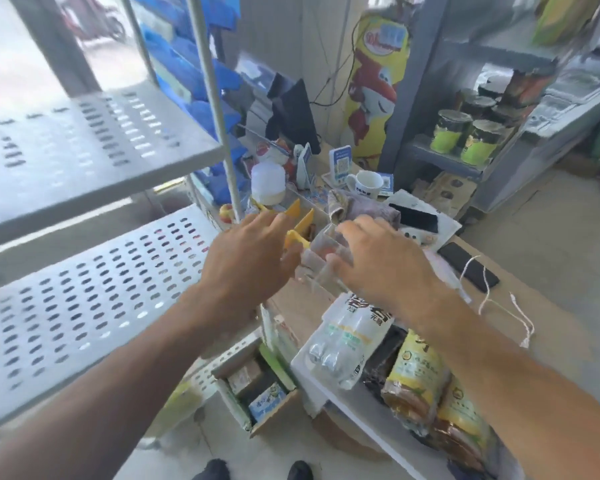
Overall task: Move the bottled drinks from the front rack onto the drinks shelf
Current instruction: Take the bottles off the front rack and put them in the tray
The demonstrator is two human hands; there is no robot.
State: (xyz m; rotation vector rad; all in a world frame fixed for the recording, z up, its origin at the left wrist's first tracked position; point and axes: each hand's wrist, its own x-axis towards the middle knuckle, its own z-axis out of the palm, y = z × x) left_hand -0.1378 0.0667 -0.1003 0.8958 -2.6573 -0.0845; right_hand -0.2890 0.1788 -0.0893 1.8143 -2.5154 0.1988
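Left hand open, fingers spread, holding nothing. Right hand open, fingers relaxed over clear container, not gripping. Wrapped bottle pack lies below right wrist on white rack. Perforated shelf left of left forearm.

Two bare forearms with no sleeves, left hand and right hand without rings; dark rounded shoes near the bottom edge.

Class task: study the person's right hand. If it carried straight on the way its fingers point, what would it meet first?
Probably the clear plastic organiser just beyond the right hand; its fingertips look nearly on it. The crumpled cloth lies behind. Depth is unclear.
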